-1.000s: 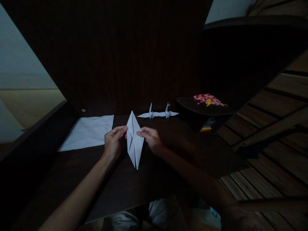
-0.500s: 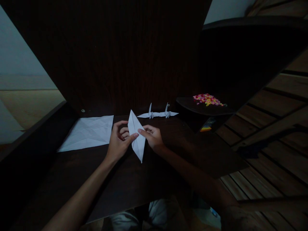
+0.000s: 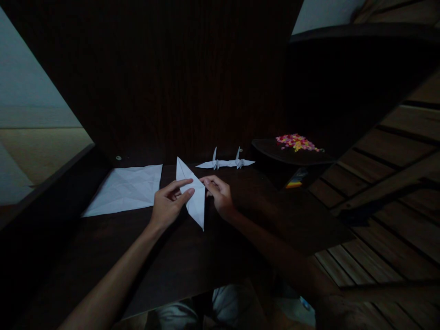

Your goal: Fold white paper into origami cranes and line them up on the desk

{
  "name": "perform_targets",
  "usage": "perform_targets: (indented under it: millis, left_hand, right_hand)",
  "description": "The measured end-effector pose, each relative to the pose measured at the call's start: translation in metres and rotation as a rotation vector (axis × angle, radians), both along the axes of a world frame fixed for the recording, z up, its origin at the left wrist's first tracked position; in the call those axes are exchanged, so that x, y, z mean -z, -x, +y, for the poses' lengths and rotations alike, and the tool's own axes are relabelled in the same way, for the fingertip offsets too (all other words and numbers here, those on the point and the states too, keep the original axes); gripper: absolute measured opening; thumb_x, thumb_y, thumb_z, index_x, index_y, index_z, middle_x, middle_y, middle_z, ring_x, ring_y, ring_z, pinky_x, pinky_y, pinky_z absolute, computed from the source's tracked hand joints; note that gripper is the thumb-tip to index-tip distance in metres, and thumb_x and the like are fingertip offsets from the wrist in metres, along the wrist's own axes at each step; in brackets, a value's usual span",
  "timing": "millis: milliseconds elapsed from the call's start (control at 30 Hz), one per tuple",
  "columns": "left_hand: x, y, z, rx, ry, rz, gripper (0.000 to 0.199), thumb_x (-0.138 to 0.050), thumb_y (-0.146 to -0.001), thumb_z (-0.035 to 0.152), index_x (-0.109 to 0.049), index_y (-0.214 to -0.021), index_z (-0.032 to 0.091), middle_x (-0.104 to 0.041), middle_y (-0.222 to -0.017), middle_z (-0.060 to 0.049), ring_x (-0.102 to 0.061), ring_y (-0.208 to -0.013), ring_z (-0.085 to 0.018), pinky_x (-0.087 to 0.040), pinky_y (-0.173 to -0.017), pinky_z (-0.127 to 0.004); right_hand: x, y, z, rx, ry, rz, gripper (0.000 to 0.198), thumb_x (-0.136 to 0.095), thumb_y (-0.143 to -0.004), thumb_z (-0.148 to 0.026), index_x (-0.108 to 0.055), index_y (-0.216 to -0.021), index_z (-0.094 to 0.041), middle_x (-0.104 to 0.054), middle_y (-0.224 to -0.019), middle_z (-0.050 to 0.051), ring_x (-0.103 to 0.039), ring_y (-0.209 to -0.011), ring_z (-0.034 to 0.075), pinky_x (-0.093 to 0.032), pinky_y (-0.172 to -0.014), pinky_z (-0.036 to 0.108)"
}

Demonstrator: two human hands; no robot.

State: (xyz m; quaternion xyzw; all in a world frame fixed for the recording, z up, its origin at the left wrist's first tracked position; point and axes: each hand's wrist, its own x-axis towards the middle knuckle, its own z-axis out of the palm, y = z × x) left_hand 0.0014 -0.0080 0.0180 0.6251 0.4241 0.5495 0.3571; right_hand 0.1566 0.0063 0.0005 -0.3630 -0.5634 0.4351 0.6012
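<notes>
A folded white paper [image 3: 196, 202], a long diamond with pointed ends, is held up between my two hands above the dark desk. My left hand [image 3: 169, 201] grips its left side, with the thumb and index finger on the face turned to me. At the right corner, my right hand [image 3: 219, 193] pinches the paper's edge between thumb and fingers; some of those fingertips are hidden behind it. Just beyond stand two folded white paper cranes [image 3: 225, 163], side by side with their wings in line. A creased white paper sheet [image 3: 125, 190] lies flat left of my hands.
Small pink, red and yellow pieces [image 3: 297, 142] are heaped on a dark corner shelf [image 3: 271, 153] at the right. A dark raised side board [image 3: 48, 183] bounds the desk [image 3: 165, 279] on the left, and a tall back panel [image 3: 165, 82] rises behind. Wooden slats [image 3: 385, 206] show at far right.
The folded paper has turned, its top point shifting left and its face showing wider. My left index finger has come onto the front, and my right thumb has moved out to the right corner.
</notes>
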Motion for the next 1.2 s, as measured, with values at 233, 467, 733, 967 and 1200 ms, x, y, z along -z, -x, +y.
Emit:
perform_targets:
  millis: [233, 467, 733, 967, 1200]
  left_hand:
    - [0.0005, 0.0014, -0.0001, -0.021, -0.067, 0.081, 0.031, -0.071, -0.074, 0.030, -0.072, -0.103, 0.020, -0.056, -0.070, 0.000, -0.040, -0.053, -0.008, -0.033, -0.046, -0.020]
    - [0.0031, 0.0000, 0.0020, 0.027, -0.060, 0.057, 0.029, -0.071, -0.072, 0.029, -0.073, -0.100, 0.022, -0.054, -0.071, 0.000, -0.041, -0.053, -0.008, -0.032, -0.043, -0.019]
    - [-0.0005, -0.0002, -0.0022, 0.199, -0.005, -0.026, 0.033, -0.071, -0.069, 0.024, -0.071, -0.101, 0.020, -0.065, -0.092, -0.005, -0.057, -0.063, -0.012, -0.043, -0.048, -0.020]
    - [0.0042, -0.0038, -0.0023, 0.227, 0.092, -0.067, 0.039, -0.073, -0.069, 0.026, -0.064, -0.106, 0.016, -0.066, -0.081, -0.003, -0.060, -0.063, -0.013, -0.045, -0.048, -0.020]
    - [0.0071, -0.0064, -0.0019, 0.255, 0.116, -0.091, 0.037, -0.071, -0.072, 0.026, -0.059, -0.106, 0.018, -0.063, -0.077, 0.000, -0.056, -0.056, -0.010, -0.043, -0.046, -0.019]
  right_hand:
    - [-0.0033, 0.0019, -0.0015, -0.105, 0.058, 0.091, 0.026, -0.069, -0.072, -0.042, -0.063, -0.084, -0.021, -0.063, -0.081, 0.001, -0.060, -0.077, 0.015, -0.048, -0.068, 0.028]
    - [-0.0038, 0.0059, -0.0015, -0.090, 0.097, 0.102, 0.037, -0.079, -0.058, -0.037, -0.058, -0.084, -0.020, -0.060, -0.077, -0.001, -0.058, -0.074, 0.013, -0.049, -0.071, 0.027]
    - [-0.0012, 0.0077, 0.0008, -0.047, 0.171, 0.100, 0.041, -0.083, -0.051, -0.033, -0.056, -0.080, -0.019, -0.058, -0.068, -0.003, -0.056, -0.063, 0.011, -0.048, -0.062, 0.025]
    - [-0.0032, 0.0077, 0.0028, 0.013, 0.180, 0.086, 0.032, -0.082, -0.051, -0.030, -0.059, -0.069, -0.017, -0.059, -0.062, -0.002, -0.055, -0.058, 0.011, -0.046, -0.058, 0.025]
    - [-0.0041, 0.0068, 0.0007, 0.077, 0.124, -0.001, 0.023, -0.074, -0.060, -0.035, -0.058, -0.064, -0.018, -0.055, -0.057, -0.003, -0.049, -0.050, 0.010, -0.039, -0.045, 0.022]
